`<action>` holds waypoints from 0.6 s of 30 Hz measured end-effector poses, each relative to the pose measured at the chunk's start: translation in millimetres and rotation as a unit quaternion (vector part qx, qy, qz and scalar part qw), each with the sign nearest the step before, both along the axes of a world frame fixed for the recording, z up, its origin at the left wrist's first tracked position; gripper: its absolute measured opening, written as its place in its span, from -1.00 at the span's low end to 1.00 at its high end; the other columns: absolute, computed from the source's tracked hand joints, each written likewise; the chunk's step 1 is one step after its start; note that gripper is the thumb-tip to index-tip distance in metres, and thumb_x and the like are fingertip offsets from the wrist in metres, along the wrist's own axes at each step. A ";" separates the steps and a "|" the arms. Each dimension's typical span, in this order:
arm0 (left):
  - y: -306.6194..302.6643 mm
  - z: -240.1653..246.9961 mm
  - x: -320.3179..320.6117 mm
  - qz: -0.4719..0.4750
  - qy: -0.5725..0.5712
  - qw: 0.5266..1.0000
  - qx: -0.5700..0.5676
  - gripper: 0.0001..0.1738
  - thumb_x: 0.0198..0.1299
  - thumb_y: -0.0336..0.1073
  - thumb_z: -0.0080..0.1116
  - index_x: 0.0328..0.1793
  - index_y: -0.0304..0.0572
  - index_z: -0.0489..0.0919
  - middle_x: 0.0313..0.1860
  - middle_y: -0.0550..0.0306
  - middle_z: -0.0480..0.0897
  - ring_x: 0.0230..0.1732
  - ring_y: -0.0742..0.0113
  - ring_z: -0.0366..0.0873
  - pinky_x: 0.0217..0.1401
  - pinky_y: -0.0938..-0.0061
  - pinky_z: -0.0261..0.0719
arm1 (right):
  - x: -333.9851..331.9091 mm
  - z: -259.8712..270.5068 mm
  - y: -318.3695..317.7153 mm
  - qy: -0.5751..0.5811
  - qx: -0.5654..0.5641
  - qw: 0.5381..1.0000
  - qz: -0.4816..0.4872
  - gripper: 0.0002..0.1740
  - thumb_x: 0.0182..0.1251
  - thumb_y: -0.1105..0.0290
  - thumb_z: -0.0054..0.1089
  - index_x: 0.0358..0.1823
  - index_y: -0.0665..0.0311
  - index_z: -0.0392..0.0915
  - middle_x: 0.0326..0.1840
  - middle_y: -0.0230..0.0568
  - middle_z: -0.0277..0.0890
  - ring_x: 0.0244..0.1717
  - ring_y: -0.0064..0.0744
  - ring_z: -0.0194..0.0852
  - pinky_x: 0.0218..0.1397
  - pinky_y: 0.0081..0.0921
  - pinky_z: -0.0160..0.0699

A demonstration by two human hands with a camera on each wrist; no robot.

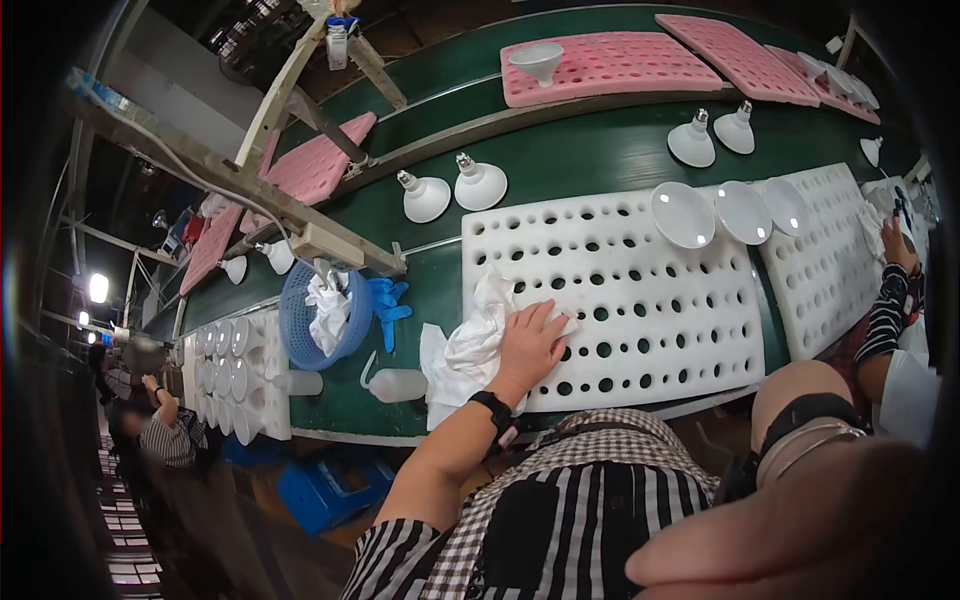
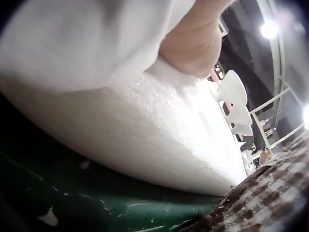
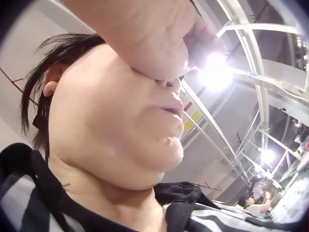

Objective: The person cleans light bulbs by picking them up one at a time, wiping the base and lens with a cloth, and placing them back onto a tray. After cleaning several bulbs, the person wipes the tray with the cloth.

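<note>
My left hand (image 1: pixel 532 345) lies on the white foam tray (image 1: pixel 640 365), fingers extended over its holes and over the edge of a crumpled white cloth (image 1: pixel 475 345). In the left wrist view, the cloth (image 2: pixel 91 43) and part of the left hand (image 2: pixel 193 43) show close over the thick foam edge (image 2: pixel 145 140). My right hand (image 1: pixel 770 525) is raised close to the head camera, large and blurred. The right wrist view has this right hand (image 3: pixel 149 38) at the person's face, its fingers mostly out of sight. Three white reflector bulbs (image 1: pixel 683 215) sit along the tray's far side.
Left of the cloth are a squeeze bottle (image 1: pixel 397 385), blue gloves (image 1: pixel 390 310) and a blue basket (image 1: pixel 300 325) with cloths. More bulbs (image 1: pixel 480 185) stand on the green belt (image 1: pixel 590 150). Pink foam trays (image 1: pixel 620 65) lie beyond. Another person's arm (image 1: pixel 890 290) is at right.
</note>
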State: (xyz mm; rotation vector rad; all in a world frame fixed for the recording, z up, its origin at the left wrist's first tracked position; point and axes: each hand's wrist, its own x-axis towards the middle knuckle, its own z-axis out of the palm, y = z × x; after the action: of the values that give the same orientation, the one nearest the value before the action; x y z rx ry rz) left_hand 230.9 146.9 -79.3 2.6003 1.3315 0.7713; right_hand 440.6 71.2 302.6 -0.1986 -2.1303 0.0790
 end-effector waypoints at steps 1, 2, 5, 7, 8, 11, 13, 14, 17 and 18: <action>0.2 -1.5 -0.9 -0.002 -0.001 1.000 -0.001 -0.58 -0.05 -0.25 0.28 0.03 -0.03 0.60 0.18 -0.01 0.52 0.21 0.05 0.43 0.19 0.13 0.35 | -0.9 -1.6 0.9 0.004 -0.001 1.000 0.004 -0.90 0.19 0.38 0.18 -0.30 0.22 0.57 -0.57 -0.29 0.46 -0.56 -0.32 0.48 -0.45 -0.40 0.43; 0.3 -1.1 -0.9 0.004 0.000 1.000 0.000 -0.58 -0.05 -0.25 0.28 0.03 -0.03 0.60 0.18 -0.01 0.52 0.21 0.05 0.43 0.19 0.13 0.35 | -1.5 -2.8 2.5 0.008 -0.002 1.000 0.006 -0.90 0.19 0.38 0.18 -0.30 0.22 0.57 -0.56 -0.29 0.47 -0.55 -0.33 0.48 -0.45 -0.40 0.44; -0.9 0.4 -1.3 0.004 -0.001 1.000 -0.015 -0.58 -0.03 -0.24 0.31 0.04 -0.02 0.62 0.19 0.03 0.53 0.22 0.07 0.43 0.21 0.14 0.35 | -2.9 -3.9 6.1 0.020 -0.001 1.000 0.013 -0.91 0.19 0.39 0.18 -0.30 0.21 0.58 -0.54 -0.30 0.49 -0.54 -0.33 0.49 -0.43 -0.41 0.46; -0.9 -0.7 -1.3 0.005 -0.008 1.000 -0.013 -0.58 -0.03 -0.24 0.30 0.04 -0.02 0.62 0.19 0.03 0.53 0.22 0.07 0.43 0.21 0.14 0.35 | -3.7 -3.7 6.8 0.024 0.000 1.000 0.016 -0.92 0.20 0.40 0.18 -0.31 0.21 0.58 -0.53 -0.30 0.50 -0.53 -0.33 0.50 -0.42 -0.42 0.47; -0.4 -0.9 -1.9 0.003 -0.014 1.000 -0.012 -0.58 -0.03 -0.23 0.30 0.04 -0.02 0.62 0.19 0.02 0.53 0.22 0.07 0.43 0.21 0.14 0.35 | -4.8 -3.9 7.9 0.026 -0.001 0.999 0.018 -0.92 0.20 0.40 0.18 -0.31 0.21 0.58 -0.52 -0.30 0.51 -0.53 -0.33 0.50 -0.41 -0.42 0.47; -0.4 -1.5 -2.6 0.001 -0.013 1.000 -0.006 -0.58 -0.03 -0.23 0.30 0.03 -0.02 0.62 0.18 0.02 0.53 0.22 0.07 0.43 0.21 0.14 0.35 | -10.2 -5.3 8.2 0.033 0.003 0.999 0.024 -0.93 0.20 0.41 0.18 -0.31 0.21 0.59 -0.50 -0.30 0.52 -0.51 -0.34 0.51 -0.39 -0.44 0.49; -0.1 -1.7 -2.6 0.003 -0.016 1.000 -0.006 -0.58 -0.03 -0.23 0.30 0.03 -0.02 0.62 0.18 0.02 0.53 0.22 0.07 0.43 0.20 0.14 0.35 | -7.3 -5.1 8.7 0.037 -0.001 0.999 0.023 -0.93 0.20 0.42 0.18 -0.32 0.21 0.59 -0.49 -0.30 0.54 -0.50 -0.34 0.52 -0.38 -0.45 0.50; -0.3 -2.2 -2.6 0.000 -0.019 1.000 -0.008 -0.58 -0.03 -0.23 0.30 0.03 -0.02 0.62 0.18 0.01 0.53 0.22 0.07 0.43 0.20 0.14 0.35 | -6.7 -4.5 9.4 0.039 -0.001 0.999 0.022 -0.94 0.20 0.42 0.18 -0.32 0.21 0.59 -0.48 -0.31 0.54 -0.50 -0.34 0.52 -0.37 -0.45 0.51; -0.2 -1.6 -2.8 -0.001 -0.021 1.000 -0.004 -0.58 -0.03 -0.23 0.30 0.04 -0.02 0.61 0.19 0.01 0.53 0.22 0.07 0.43 0.20 0.14 0.35 | -5.9 -5.0 7.5 0.048 -0.004 0.999 0.021 -0.94 0.20 0.43 0.18 -0.32 0.20 0.60 -0.46 -0.31 0.56 -0.49 -0.35 0.53 -0.36 -0.46 0.52; 0.3 -1.0 -3.0 0.001 -0.020 1.000 -0.003 -0.58 -0.03 -0.23 0.30 0.04 -0.02 0.61 0.19 0.01 0.53 0.22 0.07 0.43 0.20 0.14 0.35 | -6.3 -5.8 7.2 0.051 -0.006 0.998 0.021 -0.94 0.20 0.44 0.18 -0.33 0.20 0.60 -0.45 -0.31 0.57 -0.48 -0.35 0.53 -0.35 -0.47 0.53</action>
State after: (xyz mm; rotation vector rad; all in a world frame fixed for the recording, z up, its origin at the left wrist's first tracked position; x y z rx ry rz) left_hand 227.9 147.2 -80.2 2.5655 1.3243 0.8143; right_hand 434.3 78.4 296.8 -0.1544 -2.0333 0.1244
